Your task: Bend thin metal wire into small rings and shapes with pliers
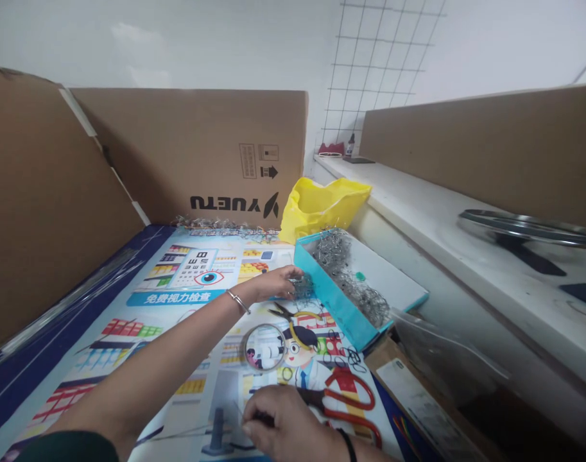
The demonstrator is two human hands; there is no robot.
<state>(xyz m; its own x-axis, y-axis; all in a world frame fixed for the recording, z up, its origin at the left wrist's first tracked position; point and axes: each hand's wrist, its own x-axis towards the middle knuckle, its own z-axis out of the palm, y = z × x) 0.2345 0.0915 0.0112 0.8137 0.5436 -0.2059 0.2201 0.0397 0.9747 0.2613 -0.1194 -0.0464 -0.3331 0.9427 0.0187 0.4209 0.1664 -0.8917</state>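
My left hand (276, 283) reaches across the printed poster (196, 276) to the near wall of a teal box (331, 301). Its fingers pinch a small clump of metal wire pieces (303, 286) just outside the box. More of the same wire pieces (350, 276) lie heaped inside it. My right hand (285, 423) rests low on the poster with its fingers curled over something dark that I cannot make out. Red-handled scissors (353, 398) lie right beside it, their blades pointing under the hand. A round lens (264, 347) lies between the two hands.
Cardboard sheets (191, 154) wall in the back and left. A yellow plastic bag (324, 204) sits behind the box. A white ledge (447, 224) on the right carries a metal dish (528, 226). Clear plastic (441, 356) lies by the box.
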